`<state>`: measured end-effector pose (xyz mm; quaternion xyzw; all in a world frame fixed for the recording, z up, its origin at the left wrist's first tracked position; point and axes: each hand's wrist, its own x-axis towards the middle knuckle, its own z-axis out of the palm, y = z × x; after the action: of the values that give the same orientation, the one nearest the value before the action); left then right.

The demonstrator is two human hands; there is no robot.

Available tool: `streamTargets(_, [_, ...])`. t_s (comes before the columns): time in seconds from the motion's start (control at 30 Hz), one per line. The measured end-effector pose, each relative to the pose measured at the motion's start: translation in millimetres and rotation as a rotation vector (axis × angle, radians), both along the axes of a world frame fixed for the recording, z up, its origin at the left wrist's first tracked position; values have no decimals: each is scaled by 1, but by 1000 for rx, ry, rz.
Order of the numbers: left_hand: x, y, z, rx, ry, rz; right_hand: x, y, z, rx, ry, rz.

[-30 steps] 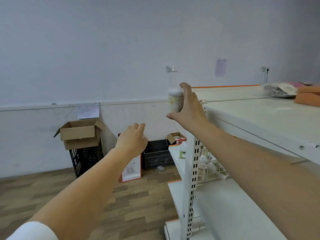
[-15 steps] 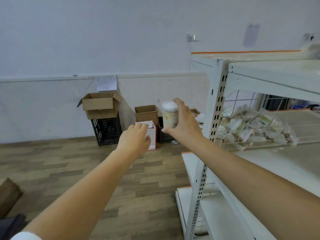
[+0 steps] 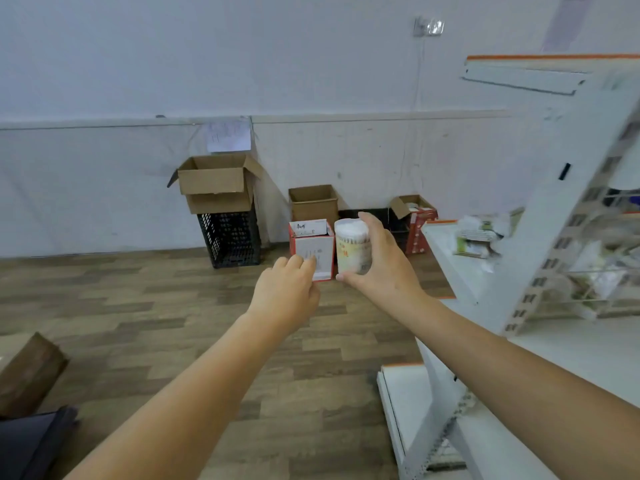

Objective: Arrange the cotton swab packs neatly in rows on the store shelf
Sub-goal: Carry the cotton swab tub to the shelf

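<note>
My right hand point(image 3: 382, 265) grips a round clear tub of cotton swabs point(image 3: 352, 245) upright, thumb below and fingers over the far side, held out in the air left of the shelf unit. Just to its left, my left hand point(image 3: 287, 292) hovers with loosely curled fingers and holds nothing; it is close to the tub but apart from it. The white metal store shelf point(image 3: 568, 344) stands at the right. A wire basket point(image 3: 588, 285) on it holds several blurred small packs point(image 3: 479, 237).
A perforated white upright point(image 3: 554, 237) of the shelf unit is close to my right arm. Against the far wall stand cardboard boxes point(image 3: 216, 183), a black crate point(image 3: 230, 239) and a red-and-white box point(image 3: 311, 249). A brown box point(image 3: 29, 370) lies at the lower left on the wood floor.
The view has dropped and swung left. My right hand has brought the tub down from the top shelf's height to mid level, and my left hand has come closer to it.
</note>
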<state>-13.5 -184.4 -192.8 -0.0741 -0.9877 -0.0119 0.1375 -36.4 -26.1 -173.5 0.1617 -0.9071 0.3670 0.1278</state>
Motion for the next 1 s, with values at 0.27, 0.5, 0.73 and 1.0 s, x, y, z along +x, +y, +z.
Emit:
streamTargets(0.27, [-80,-68,-3,-34,14,-48,-76,-62,-5,-29,-28,-10])
streamTargets(0.5, [-167,-92,-18,28,-12,-105,-159,-83,-15,-5,-49,-69])
streamTargets(0.73, [-292,-88,-32,-94,-23,-129,-277,-79,-28,26,-93,-155])
streamTargets(1.0, [-447,-70,-27,-119,-77,-188,-408,-64,-38,-22,-113,-209])
